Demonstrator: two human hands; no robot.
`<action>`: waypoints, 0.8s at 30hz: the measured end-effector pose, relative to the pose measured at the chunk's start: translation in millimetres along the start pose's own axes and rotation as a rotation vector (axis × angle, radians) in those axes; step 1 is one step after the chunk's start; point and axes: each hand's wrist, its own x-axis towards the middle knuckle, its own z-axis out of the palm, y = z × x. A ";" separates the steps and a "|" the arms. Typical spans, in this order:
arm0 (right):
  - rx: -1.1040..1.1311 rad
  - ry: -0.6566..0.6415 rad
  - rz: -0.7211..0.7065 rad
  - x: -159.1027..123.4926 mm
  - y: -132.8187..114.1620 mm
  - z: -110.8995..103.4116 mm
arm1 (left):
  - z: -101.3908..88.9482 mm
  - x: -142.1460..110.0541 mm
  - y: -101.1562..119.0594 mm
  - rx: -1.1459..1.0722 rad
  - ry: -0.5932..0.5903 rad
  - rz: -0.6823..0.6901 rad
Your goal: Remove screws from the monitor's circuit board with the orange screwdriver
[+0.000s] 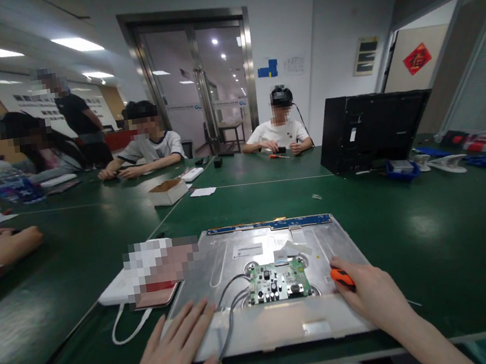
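Note:
In front of me a metal-backed display panel (264,329) lies flat on the green table. A green circuit board (279,281) sits on its middle, with dark cables (230,310) running from its left side toward me. My left hand (172,354) rests on the panel's near left corner, fingers stretched and apart, holding nothing. At the right side of the panel, my right hand (373,290) is closed around an orange and black screwdriver (342,277). A thin shaft (414,302) shows beyond that hand, pointing away from the circuit board.
Left of the panel lie a white power bank (121,283) and a pink phone (162,284) with a white cable (122,334). A black monitor (375,127) stands at the right, near a blue tray (403,170). Across the table are a small box (167,192) and several people.

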 end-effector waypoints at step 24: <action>-0.060 -0.024 0.307 13.4 77.1 -26.0 | -2.6 76.5 84.7 -0.252 -0.463 0.193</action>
